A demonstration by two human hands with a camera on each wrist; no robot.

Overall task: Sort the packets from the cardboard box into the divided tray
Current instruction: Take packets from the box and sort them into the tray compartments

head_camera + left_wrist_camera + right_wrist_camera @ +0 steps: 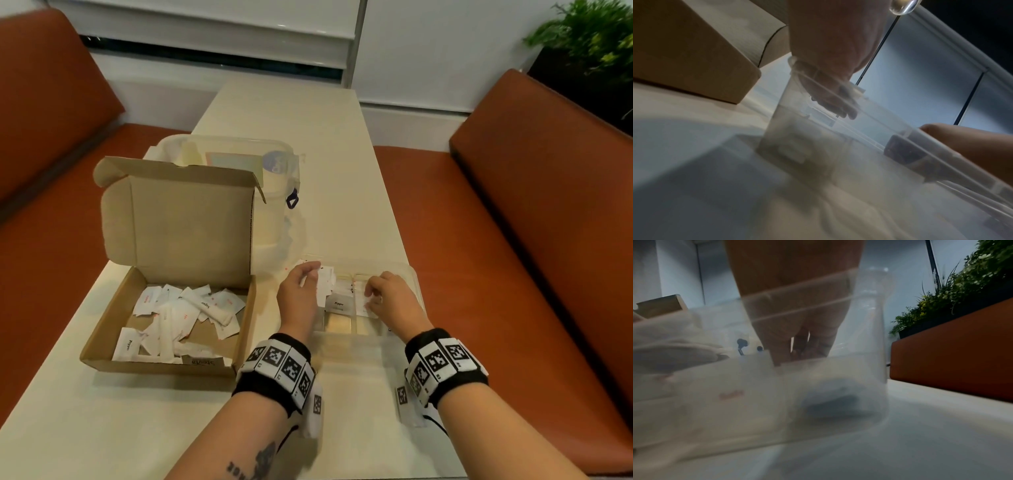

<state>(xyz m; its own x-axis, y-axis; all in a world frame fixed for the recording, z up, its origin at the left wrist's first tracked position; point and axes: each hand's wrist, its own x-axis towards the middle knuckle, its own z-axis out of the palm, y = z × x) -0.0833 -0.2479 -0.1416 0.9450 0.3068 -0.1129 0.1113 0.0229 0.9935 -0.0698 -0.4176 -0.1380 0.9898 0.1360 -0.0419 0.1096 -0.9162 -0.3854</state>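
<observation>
The open cardboard box sits left on the table with several white packets inside. The clear divided tray lies right of it, with packets in its compartments, one marked Pepper. My left hand hovers over the tray's left end, its curled fingers pinching white packets. My right hand reaches into a compartment further right, its fingers curled down onto a white packet. In the wrist views the hands are blurred behind the tray wall.
A clear lidded container stands behind the box's raised lid. Orange benches flank the cream table. A green plant sits at the far right. Bare tabletop lies in front of the tray.
</observation>
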